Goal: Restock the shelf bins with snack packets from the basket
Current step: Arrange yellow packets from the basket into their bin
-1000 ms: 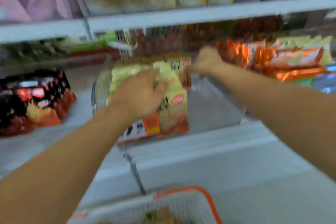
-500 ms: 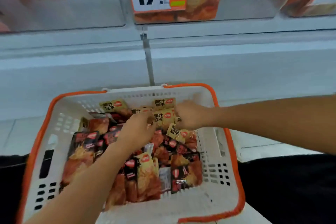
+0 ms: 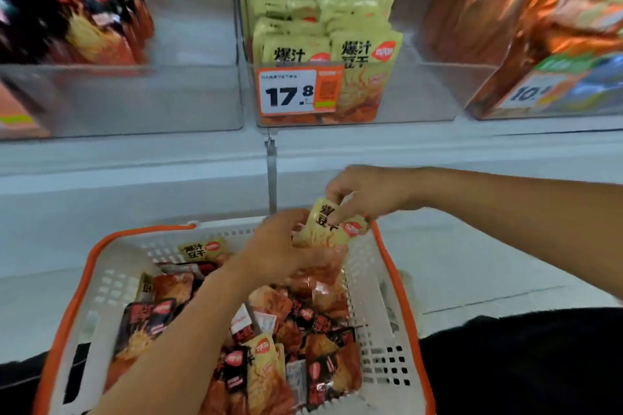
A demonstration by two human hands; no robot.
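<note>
A white basket with an orange rim sits below me, filled with several snack packets, mostly red and black, a few yellow. My right hand pinches a yellow snack packet above the basket's far edge. My left hand touches the same packet from the left, its fingers curled around the lower end. Another yellow packet leans against the basket's far wall. Straight ahead, the clear middle shelf bin holds several matching yellow packets.
A price tag reading 17.8 hangs on the middle bin. A clear left bin holds black and red packets; a right bin holds orange ones. A white shelf ledge runs between bins and basket. Dark fabric lies at the right.
Both hands came down from the shelf bin into the basket, then rose with a yellow packet. The view tilted back up toward the bins.
</note>
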